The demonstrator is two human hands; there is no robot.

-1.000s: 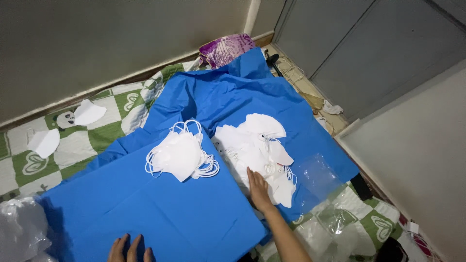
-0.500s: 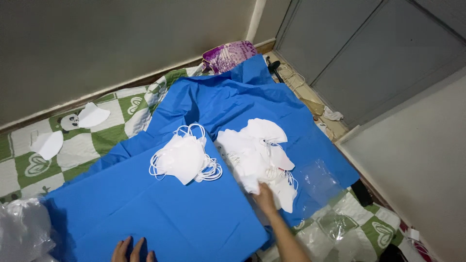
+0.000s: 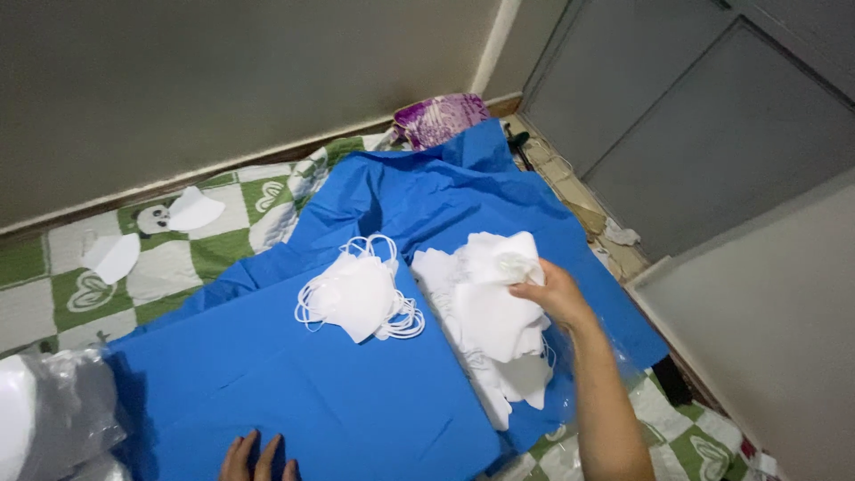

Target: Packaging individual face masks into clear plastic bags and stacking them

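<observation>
1. Closed around a bunch of white masks [image 3: 499,307], my right hand [image 3: 557,294] pinches the top of the stack and holds it up over the loose heap [image 3: 499,383] on the blue sheet [image 3: 294,401]. A second ago this hand lay flat at the near edge of that heap; now it has come up with the bunch.
2. My left hand [image 3: 258,459] shows only its fingertips at the bottom edge, resting spread on the blue sheet and holding nothing, as it did before.
3. From the left: crumpled clear plastic bags [image 3: 53,419] sit at the sheet's corner, and two single white mask pieces [image 3: 111,256] lie well apart from the piles on the green-and-white checked mat [image 3: 53,294].
4. In the middle I count one neat pile of masks with ear loops [image 3: 361,294], lying on the sheet just beside my bunch; it has not moved.
5. Farther right, one flat clear bag [image 3: 637,379] lies by my wrist, and a purple cloth [image 3: 441,116] sits against the far wall.
6. How many masks are in my bunch I cannot tell.
</observation>
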